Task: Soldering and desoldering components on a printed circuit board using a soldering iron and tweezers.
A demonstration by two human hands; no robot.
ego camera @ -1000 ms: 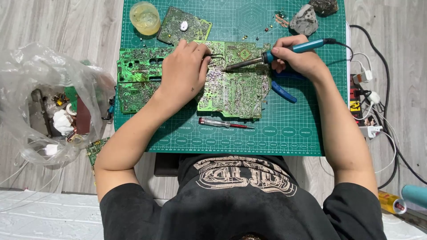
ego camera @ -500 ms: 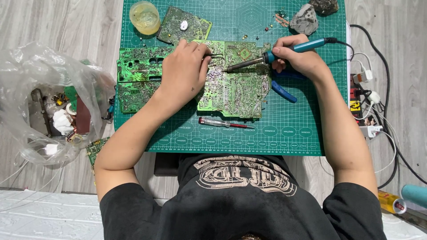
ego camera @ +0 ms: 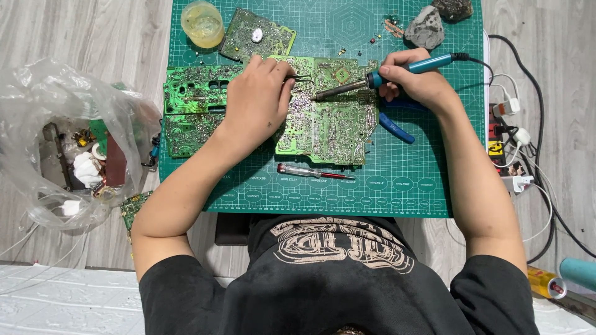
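Right hand is closed around the blue handle of a soldering iron, held like a pen; its tip is set down on the solder side of the large circuit board, just beside the left fingertips. Left hand is pressed flat on that board, with thin tweezers pinched between the fingers (the grip itself is mostly covered by the hand).

Progress, as judged: work on the board is under way at one joint; small loose parts lie beyond the right hand, perhaps already removed. Most of the board looks untouched.

A red-handled screwdriver lies nearer the body than both hands. Blue-handled pliers are partly hidden beneath the right wrist. Contents of the plastic bag, outward of the left forearm, are hard to make out.
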